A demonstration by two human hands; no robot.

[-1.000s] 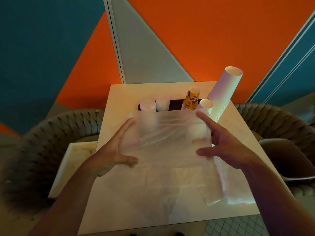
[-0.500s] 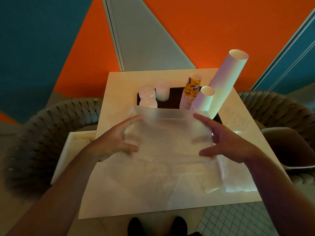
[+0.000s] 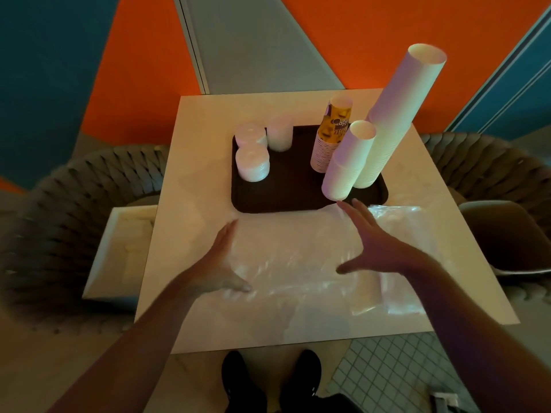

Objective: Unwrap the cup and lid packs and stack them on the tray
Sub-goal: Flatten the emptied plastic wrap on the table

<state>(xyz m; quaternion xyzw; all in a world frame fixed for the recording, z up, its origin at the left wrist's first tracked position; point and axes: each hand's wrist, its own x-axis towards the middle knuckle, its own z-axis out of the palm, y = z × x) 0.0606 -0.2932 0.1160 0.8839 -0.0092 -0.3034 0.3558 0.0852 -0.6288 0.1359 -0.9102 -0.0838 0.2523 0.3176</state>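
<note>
White table (image 3: 196,186), brown tray (image 3: 283,192), clear plastic wrap (image 3: 298,254)

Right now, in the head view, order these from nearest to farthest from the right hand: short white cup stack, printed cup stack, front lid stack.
1. short white cup stack, just beyond the right hand
2. printed cup stack, behind it on the tray
3. front lid stack, tray's left side

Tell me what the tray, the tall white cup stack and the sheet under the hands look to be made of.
Tray: likely moulded plastic, dark brown, matt, with rounded corners and a raised rim.
Tall white cup stack: apparently paper, smooth and matt, with fine rim lines down its side.
Sheet: thin clear plastic film, glossy, wrinkled, with the table showing through.
</note>
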